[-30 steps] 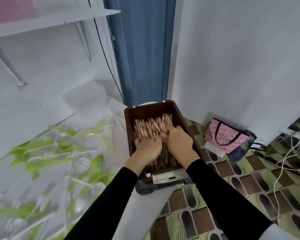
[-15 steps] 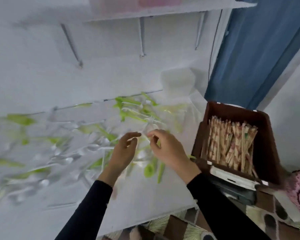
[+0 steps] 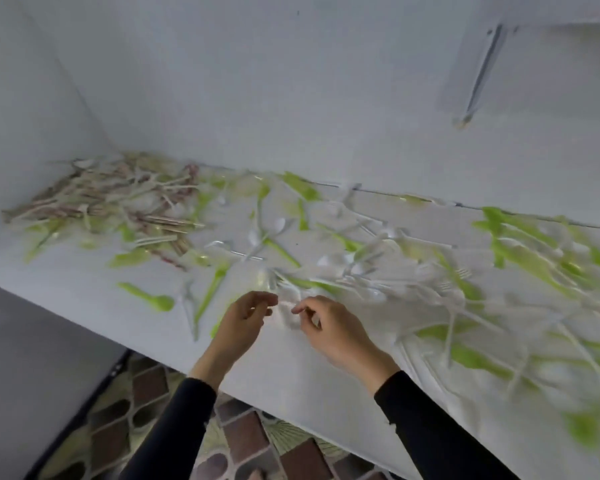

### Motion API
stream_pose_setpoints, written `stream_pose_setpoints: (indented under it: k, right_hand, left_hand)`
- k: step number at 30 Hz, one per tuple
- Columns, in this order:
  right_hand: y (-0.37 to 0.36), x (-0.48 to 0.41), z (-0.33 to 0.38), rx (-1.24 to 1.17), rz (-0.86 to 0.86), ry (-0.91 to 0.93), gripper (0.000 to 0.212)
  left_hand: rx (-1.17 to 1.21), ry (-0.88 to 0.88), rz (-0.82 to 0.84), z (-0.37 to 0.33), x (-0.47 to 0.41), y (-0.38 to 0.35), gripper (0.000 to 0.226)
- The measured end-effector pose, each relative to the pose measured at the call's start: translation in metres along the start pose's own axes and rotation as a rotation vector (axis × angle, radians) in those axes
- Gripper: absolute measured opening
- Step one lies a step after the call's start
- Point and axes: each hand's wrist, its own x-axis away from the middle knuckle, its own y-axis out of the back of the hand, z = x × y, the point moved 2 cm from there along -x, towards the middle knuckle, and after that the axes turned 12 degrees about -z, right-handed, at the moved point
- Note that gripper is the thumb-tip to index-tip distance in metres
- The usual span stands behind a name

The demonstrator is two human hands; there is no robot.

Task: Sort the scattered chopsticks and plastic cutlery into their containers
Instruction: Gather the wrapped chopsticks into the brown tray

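Two hands, left hand [image 3: 243, 323] and right hand [image 3: 336, 332], curl beside a pale plastic utensil [image 3: 288, 308] on the counter [image 3: 291, 368]; blur hides any grip. Cutlery [image 3: 430, 282] lies tangled rightward, chopsticks [image 3: 111, 202] heaped far left. Lifting one piece could drag neighbours off the edge.

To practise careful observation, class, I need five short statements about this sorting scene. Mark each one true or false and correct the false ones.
1. The chopstick pile lies at the far left end of the table, by the wall. True.
2. Both hands rest on the chopsticks. False: the left hand and right hand are near the table's front edge, well away from that pile.
3. A green spoon lies to the left of the left hand. True.
4. The plastic cutlery is all red. False: it is green and white or clear.
5. Both sleeves are black. True.
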Motion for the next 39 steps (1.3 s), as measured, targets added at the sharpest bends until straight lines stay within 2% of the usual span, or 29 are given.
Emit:
stream_pose_setpoints:
  k: [6, 10, 14, 17, 19, 24, 25, 28, 30, 33, 35, 39]
  right_hand:
    - [-0.128, -0.083, 0.088, -0.008, 0.095, 0.002, 0.021]
    - [-0.182, -0.117, 0.122, 0.029, 0.12, 0.0, 0.022]
    - [-0.222, -0.156, 0.145, 0.058, 0.148, 0.023, 0.026]
    - [-0.245, -0.189, 0.155, 0.039, 0.118, 0.04, 0.028]
    - [-0.252, -0.21, 0.158, 0.042, 0.077, 0.046, 0.029]
    - [-0.279, -0.278, 0.171, 0.02, 0.027, 0.07, 0.037]
    - [-0.282, -0.291, 0.173, 0.005, 0.025, 0.069, 0.042]
    - [-0.292, -0.32, 0.178, -0.005, 0.066, 0.034, 0.047]
    - [-0.303, -0.337, 0.177, 0.031, 0.13, 0.03, 0.043]
    - [-0.315, -0.362, 0.17, 0.061, 0.2, 0.017, 0.035]
    - [-0.316, -0.373, 0.164, 0.11, 0.242, -0.001, 0.035]
    - [-0.317, -0.38, 0.16, 0.325, 0.314, 0.042, 0.038]
  left_hand:
    - [-0.118, -0.014, -0.024, 0.043, -0.086, 0.128, 0.029]
    - [-0.241, -0.077, -0.077, 0.068, -0.128, 0.193, 0.029]
    - [-0.39, -0.176, -0.172, 0.085, -0.17, 0.228, 0.016]
    - [-0.538, -0.338, -0.203, 0.095, -0.203, 0.235, 0.014]
    - [-0.653, -0.513, -0.199, 0.1, -0.219, 0.232, 0.016]
    - [-0.864, -0.859, -0.111, 0.119, -0.267, 0.218, 0.044]
    - [-0.86, -0.889, -0.096, 0.12, -0.273, 0.216, 0.042]
    - [-0.782, -0.961, -0.064, 0.125, -0.284, 0.213, 0.013]
    - [-0.714, -0.969, -0.013, 0.124, -0.292, 0.215, 0.022]
    - [-0.565, -0.939, 0.058, 0.11, -0.303, 0.225, 0.015]
    - [-0.395, -0.853, 0.073, 0.096, -0.308, 0.235, 0.008]
    - [0.157, -0.529, -0.017, 0.067, -0.32, 0.263, 0.009]
